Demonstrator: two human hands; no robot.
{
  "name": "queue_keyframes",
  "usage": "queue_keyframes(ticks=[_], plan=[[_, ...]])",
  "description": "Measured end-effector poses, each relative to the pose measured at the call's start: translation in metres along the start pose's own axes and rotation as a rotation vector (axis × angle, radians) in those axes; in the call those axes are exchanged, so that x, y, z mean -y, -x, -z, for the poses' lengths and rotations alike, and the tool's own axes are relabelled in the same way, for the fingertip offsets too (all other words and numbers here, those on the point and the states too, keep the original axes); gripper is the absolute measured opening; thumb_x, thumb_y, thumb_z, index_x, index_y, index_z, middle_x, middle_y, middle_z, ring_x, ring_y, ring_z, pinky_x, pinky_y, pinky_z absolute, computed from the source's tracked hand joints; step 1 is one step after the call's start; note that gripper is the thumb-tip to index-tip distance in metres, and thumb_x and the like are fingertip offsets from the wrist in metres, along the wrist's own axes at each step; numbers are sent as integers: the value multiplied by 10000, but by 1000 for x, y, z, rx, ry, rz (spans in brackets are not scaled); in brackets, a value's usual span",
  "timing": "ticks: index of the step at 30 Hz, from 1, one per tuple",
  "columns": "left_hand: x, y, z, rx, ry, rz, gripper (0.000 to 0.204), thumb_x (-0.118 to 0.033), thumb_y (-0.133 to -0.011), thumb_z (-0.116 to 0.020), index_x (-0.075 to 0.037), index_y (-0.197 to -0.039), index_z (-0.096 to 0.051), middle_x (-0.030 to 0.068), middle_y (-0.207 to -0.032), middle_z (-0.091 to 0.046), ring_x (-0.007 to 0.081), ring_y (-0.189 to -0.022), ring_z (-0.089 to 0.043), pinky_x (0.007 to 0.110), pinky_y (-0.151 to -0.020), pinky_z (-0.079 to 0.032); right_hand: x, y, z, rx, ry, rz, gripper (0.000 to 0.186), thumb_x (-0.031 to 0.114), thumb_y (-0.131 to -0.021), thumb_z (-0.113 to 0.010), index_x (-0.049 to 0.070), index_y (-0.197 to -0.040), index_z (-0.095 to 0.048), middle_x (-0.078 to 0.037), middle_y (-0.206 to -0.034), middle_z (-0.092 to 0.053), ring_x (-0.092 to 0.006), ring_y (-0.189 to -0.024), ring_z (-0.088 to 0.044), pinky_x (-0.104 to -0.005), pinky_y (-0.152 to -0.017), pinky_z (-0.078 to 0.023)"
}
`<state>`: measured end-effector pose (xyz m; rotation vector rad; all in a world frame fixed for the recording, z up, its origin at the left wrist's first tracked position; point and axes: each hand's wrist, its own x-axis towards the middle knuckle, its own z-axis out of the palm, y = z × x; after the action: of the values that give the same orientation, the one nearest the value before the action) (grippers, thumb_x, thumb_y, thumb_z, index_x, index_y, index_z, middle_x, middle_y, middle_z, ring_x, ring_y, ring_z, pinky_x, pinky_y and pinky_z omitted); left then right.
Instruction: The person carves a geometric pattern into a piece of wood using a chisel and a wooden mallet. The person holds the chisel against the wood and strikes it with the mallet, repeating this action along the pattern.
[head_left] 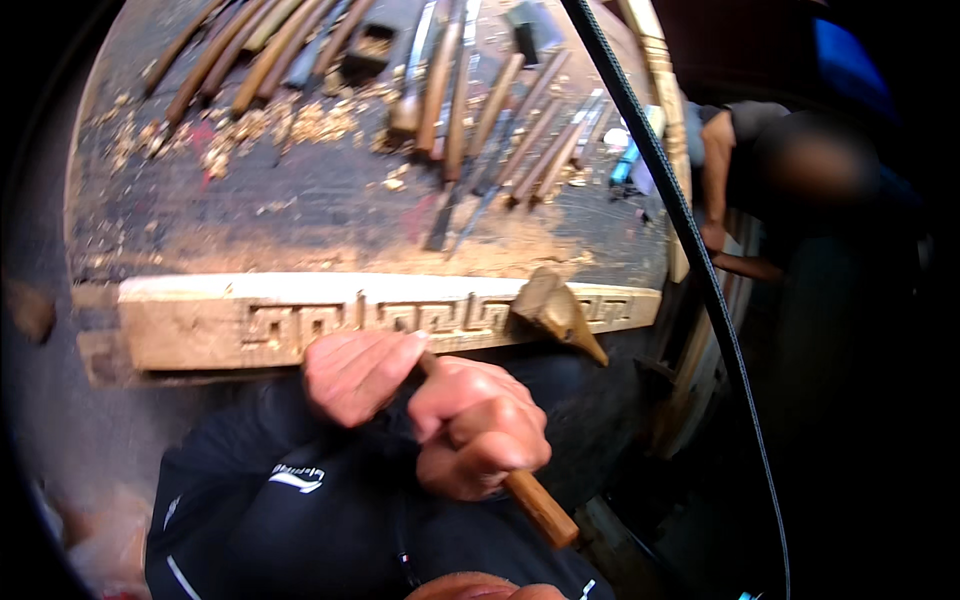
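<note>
A pale wooden board (190, 330) carved with a meander pattern lies along the table's near edge. My left hand (360, 375) rests against the board's front, fingers together on the shank of a carving chisel, whose tip is at the pattern, partly hidden by the fingers. My right hand (478, 428) is wrapped round the chisel's wooden handle (540, 508), just to the right and below the left one; the handle's end sticks out toward the lower right. A wooden mallet (545, 308) lies across the board, right of my hands.
Many chisels (435, 90) and wood shavings (230, 150) cover the dark worktable (130, 220). A black cord (690, 230) runs down on the right. Beyond it a co-worker (740, 150) bends over wooden pieces, arms reaching down. An upright carved rail (662, 70) stands at the table's right.
</note>
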<state>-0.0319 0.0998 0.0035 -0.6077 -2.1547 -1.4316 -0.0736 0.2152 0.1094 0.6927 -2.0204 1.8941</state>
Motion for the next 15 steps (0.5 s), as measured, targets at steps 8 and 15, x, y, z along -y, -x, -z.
queue_keyframes(ticks=[8,15], plan=[[3,20,-4,123,187,196,429,-170,-957,-812,120,-1260,-719,215,-957,-784,370,-825,-817,429,-691,-649,11,-11,-3,-9,-35,-59,621,384,-1221,-524,49,-702,-468,-66,-583,-554,-148,-428,-485,-318,-414,-374],[0,1,-14,11,32,103,307,-172,-1054,-733,73,-1238,-745,159,-828,-695,330,-648,-729,426,-533,-529,-9,-4,18,72,156,-125,571,316,-1216,-512,62,-704,-504,-48,-651,-569,-224,-513,-534,-376,-515,-382]])
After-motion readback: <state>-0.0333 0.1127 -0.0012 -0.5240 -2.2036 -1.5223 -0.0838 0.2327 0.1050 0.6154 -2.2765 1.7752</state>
